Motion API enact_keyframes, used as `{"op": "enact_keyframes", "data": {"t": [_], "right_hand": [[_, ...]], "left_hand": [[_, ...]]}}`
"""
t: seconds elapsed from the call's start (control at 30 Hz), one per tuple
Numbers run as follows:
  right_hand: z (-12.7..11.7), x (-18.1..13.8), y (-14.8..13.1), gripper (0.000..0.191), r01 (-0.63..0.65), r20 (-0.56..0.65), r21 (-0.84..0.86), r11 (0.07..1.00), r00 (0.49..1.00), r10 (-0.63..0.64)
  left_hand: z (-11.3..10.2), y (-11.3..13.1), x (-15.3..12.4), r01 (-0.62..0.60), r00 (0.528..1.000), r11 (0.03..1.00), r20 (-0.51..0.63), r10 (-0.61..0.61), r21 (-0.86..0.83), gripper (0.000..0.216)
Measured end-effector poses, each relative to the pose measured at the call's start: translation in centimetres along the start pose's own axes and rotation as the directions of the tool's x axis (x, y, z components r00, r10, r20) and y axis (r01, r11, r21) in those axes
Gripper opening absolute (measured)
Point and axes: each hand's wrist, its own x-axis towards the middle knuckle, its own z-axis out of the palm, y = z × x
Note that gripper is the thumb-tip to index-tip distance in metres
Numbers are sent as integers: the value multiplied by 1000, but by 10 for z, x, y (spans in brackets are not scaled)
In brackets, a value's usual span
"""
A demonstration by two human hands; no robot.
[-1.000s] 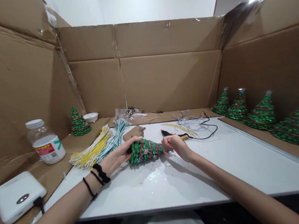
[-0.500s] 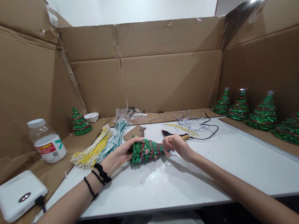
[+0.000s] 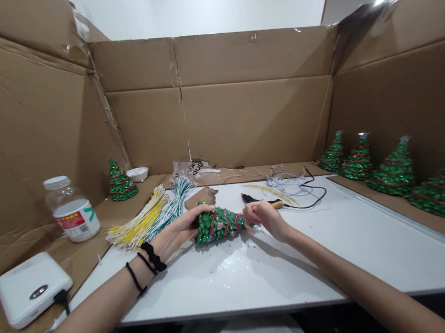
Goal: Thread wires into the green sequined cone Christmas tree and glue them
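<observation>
A small green glittery Christmas tree (image 3: 218, 225) with red garlands lies on its side over the white board, its tip pointing right. My left hand (image 3: 187, 226) is wrapped round its base end, with the fingers partly hidden behind it. At the tip, my right hand (image 3: 263, 216) is closed in a pinch; whatever small piece may be between the fingertips is hidden. Just behind the right hand lies a black, orange-tipped corded tool (image 3: 249, 198) with a tan handle. A brown scrap (image 3: 201, 197) rests behind the tree.
Yellow and green wire bundles (image 3: 143, 222) lie at left, near a labelled jar (image 3: 72, 216) and a white power box (image 3: 34, 289). One finished tree (image 3: 121, 182) stands left; several trees (image 3: 392, 170) line the right. Tangled clear wires (image 3: 283, 181) lie behind. Cardboard walls (image 3: 257, 115) surround the table.
Both hands keep their hold at the tree's base and tip. The whole view has shifted slightly; nothing else has visibly moved.
</observation>
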Motion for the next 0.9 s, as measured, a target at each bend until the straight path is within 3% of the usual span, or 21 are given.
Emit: {"op": "enact_keyframes", "data": {"t": [0.3, 0.5, 0.7, 0.9], "right_hand": [[2, 0, -3, 30, 5, -5, -37, 999, 1000, -6], [1, 0, 1, 28, 13, 0, -125, 992, 1000, -13], [1, -2, 8, 24, 19, -48, -174, 984, 998, -28], [3, -5, 2, 27, 47, -31, -251, 967, 998, -56]], "left_hand": [[-10, -4, 10, 6, 1000, 1000, 18, -6, 24, 18], [-4, -5, 7, -11, 999, 999, 40, 10, 35, 18], [4, 4, -1, 74, 997, 991, 25, -77, 114, 13], [-2, 14, -7, 76, 995, 953, 36, -90, 295, 31]]}}
